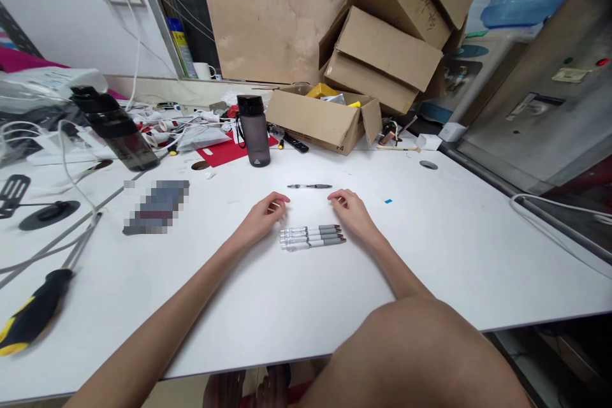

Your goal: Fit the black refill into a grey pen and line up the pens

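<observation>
A dark pen (309,187) lies crosswise on the white table (268,312), just beyond and between my two hands. My left hand (264,215) rests by its left end, fingers loosely curved and apart, with nothing in them. On the other side, my right hand (352,209) is held with bent fingers pointing toward the pen's right end, also holding nothing. Neither hand touches the dark pen. Closer to me, several white-and-grey pens (312,238) lie side by side in a row, their clear ends to the left and grey ends to the right.
Behind stand a dark water bottle (254,134) and an open cardboard box (315,120). To the left are a blurred-out flat object (160,207), a second bottle (117,127), cables and a black-and-yellow screwdriver (36,312). A small blue piece (388,201) lies at right.
</observation>
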`<state>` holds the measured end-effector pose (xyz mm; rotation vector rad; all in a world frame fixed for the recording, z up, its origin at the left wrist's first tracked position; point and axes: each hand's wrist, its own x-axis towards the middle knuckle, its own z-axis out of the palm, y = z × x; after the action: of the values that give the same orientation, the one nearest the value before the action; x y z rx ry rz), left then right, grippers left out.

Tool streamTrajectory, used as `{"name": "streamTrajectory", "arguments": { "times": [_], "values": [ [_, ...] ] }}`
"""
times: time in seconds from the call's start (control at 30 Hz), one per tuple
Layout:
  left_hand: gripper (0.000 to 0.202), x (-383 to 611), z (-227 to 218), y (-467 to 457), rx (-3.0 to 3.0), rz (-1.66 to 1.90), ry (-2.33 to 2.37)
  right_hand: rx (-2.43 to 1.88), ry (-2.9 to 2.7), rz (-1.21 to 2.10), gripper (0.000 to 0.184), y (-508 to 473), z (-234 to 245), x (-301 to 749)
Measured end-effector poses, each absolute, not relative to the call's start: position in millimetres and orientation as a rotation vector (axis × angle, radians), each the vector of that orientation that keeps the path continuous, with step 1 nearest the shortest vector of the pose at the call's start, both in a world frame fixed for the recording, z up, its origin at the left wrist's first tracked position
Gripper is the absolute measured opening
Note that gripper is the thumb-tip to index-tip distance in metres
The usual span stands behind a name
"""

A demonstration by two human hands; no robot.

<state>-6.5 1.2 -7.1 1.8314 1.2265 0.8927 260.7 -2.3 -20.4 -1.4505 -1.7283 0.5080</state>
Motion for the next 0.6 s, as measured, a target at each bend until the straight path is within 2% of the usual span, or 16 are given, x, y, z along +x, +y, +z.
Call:
{"name": "streamTrajectory", "arguments": {
  "times": [0.33,0.6],
  "values": [
    [0.038,7,-9,10,1.203,1.136,1.084,-1.51,-1.6,0.537,0.037,14,-40,267],
    [0.06,12,-7,25,1.037,1.09,0.971,-1.539,-1.586,0.637,0.043,22,-39,264]
  ]
}}
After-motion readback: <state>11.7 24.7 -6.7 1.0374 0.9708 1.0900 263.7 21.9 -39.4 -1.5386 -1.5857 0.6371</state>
